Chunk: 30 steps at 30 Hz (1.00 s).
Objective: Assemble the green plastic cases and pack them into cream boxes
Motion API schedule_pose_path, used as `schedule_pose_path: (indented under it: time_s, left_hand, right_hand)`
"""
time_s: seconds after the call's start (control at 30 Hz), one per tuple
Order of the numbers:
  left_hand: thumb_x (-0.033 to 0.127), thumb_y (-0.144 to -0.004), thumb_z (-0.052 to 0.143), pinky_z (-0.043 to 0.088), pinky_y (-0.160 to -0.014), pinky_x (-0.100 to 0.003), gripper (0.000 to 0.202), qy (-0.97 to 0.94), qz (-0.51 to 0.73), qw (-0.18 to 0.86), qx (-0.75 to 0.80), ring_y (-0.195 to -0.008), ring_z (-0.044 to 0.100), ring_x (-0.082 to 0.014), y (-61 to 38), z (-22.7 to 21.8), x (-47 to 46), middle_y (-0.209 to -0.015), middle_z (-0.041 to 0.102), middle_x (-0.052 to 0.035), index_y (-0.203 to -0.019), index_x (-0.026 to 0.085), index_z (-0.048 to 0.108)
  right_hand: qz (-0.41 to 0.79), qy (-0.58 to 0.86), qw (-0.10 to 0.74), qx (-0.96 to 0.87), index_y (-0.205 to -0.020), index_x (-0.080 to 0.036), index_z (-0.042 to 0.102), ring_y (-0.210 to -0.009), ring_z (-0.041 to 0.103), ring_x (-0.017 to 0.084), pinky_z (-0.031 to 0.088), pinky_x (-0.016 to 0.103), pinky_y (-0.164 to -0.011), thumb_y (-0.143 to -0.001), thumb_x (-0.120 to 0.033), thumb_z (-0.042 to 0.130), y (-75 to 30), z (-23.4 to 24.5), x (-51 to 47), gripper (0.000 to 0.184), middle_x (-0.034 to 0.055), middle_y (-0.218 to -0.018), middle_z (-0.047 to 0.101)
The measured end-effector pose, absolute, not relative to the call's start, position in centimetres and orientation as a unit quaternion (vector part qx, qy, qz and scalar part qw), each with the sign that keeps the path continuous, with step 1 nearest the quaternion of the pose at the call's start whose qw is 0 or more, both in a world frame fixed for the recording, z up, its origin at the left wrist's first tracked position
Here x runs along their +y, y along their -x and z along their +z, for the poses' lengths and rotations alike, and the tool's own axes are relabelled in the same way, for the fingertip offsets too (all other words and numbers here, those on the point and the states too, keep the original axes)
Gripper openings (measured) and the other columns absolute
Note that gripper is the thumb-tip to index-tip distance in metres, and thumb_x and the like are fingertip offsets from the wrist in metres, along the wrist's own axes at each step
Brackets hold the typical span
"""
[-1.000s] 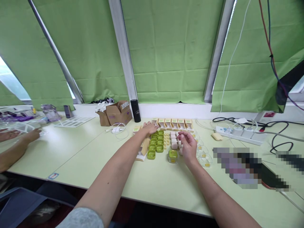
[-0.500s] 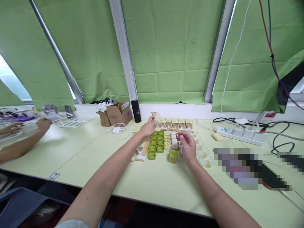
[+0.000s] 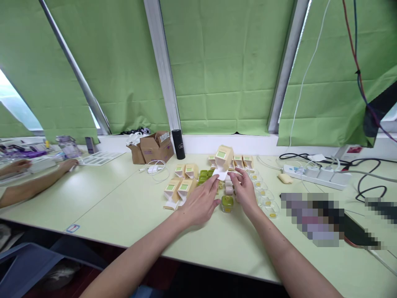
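Nearest, left hand [image 3: 201, 203] and right hand [image 3: 246, 191], both gripping by the fingertips the white bottom flap of a small tan carton [image 3: 223, 157], raised upright above the table [image 3: 124, 215]. Between the hands, on the table, a green-lidded jar [image 3: 227, 203]. To the left, folded cartons [image 3: 178, 188]; just behind, green trays [image 3: 204, 176]; to the right, clear lids [image 3: 266, 205]. Farther back, a row of cartons [image 3: 243, 160], a cardboard box [image 3: 153, 147], a black bottle [image 3: 178, 145]. Far left, a co-worker's hand [image 3: 68, 165].
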State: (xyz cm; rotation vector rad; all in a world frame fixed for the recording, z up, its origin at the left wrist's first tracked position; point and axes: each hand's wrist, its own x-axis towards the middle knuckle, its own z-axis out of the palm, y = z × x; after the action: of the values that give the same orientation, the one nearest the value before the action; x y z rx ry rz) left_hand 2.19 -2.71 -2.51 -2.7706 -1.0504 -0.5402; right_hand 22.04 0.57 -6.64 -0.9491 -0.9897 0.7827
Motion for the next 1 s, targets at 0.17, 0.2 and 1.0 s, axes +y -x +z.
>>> schedule_pose_path:
  time_s: [0.17, 0.2, 1.0]
  left_hand:
    - [0.036, -0.105, 0.052, 0.036, -0.13, -0.052, 0.065, 0.937, -0.144, 0.107, -0.3, -0.157, 0.04, -0.0361, -1.7, -3.7, -4.1, -0.171, 0.038, -0.0191, -0.163, 0.015, 0.029]
    - [0.035, -0.105, 0.053, 0.036, -0.13, -0.053, 0.065, 0.94, -0.143, 0.114, -0.289, -0.157, 0.041, -0.0363, -1.6, -3.8, -4.1, -0.169, 0.04, -0.0193, -0.162, 0.014, 0.03]
    - [0.036, -0.084, 0.082, 0.053, -0.093, -0.04, 0.055, 0.737, -0.482, -0.34, -0.33, -0.122, 0.065, -0.0307, -7.0, -2.6, 5.2, -0.132, 0.07, -0.015, -0.132, 0.019, 0.062]
  right_hand:
    - [0.373, 0.415, 0.712, -0.427, -0.13, -0.021, 0.06, -0.099, 0.075, 0.029, 0.056, 0.044, -0.088, -0.082, -0.066, 0.078, -22.3, -6.0, 0.4, 0.068, 0.0094, -0.102, 0.08]
    - [0.377, 0.411, 0.713, -0.425, -0.13, -0.021, 0.06, -0.097, 0.075, 0.029, 0.056, 0.043, -0.086, -0.082, -0.066, 0.078, -22.2, -5.8, 0.2, 0.068, 0.0092, -0.102, 0.08]
    - [0.306, 0.389, 0.716, -0.492, -0.132, -0.024, 0.055, -0.109, 0.073, 0.029, 0.056, 0.042, -0.086, -0.083, -0.037, 0.078, -21.9, -5.5, -0.4, 0.056, 0.0125, -0.123, 0.078]
